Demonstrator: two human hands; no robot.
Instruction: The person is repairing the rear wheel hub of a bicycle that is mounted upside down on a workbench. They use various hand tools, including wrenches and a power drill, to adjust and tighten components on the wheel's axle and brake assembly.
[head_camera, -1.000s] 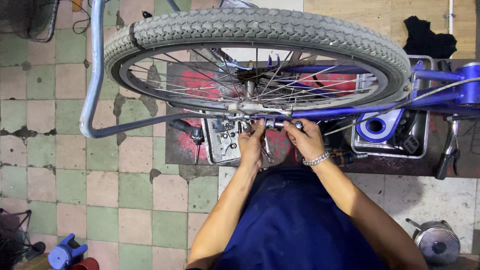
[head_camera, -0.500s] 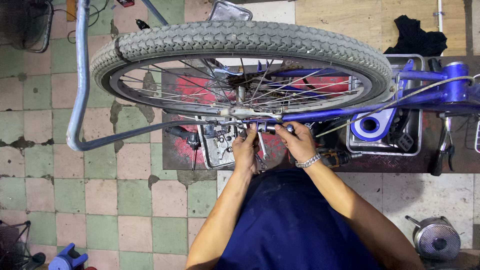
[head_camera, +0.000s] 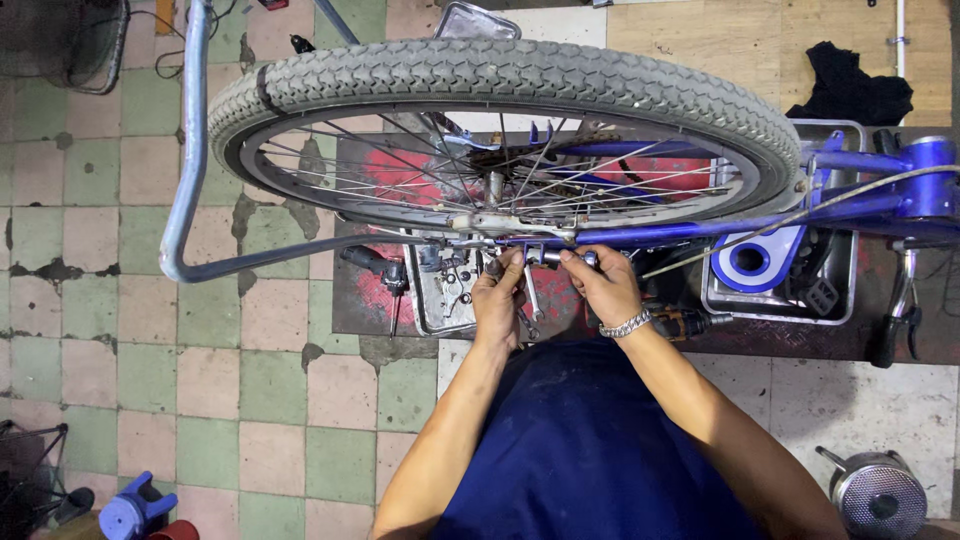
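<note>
- Left hand (head_camera: 498, 298) reached up, fingers pinched on a wrench (head_camera: 532, 290) at the wheel axle (head_camera: 512, 226).
- Right hand (head_camera: 600, 285), palm down, gripped the blue frame (head_camera: 690, 232).

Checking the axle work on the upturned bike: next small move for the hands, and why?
Probably a short turn of the wrench with the left hand while the right hand steadies the fitting. Both hands' fingertips meet at the wheel axle by the blue frame, and the wrench hangs down from it between the hands.
</note>
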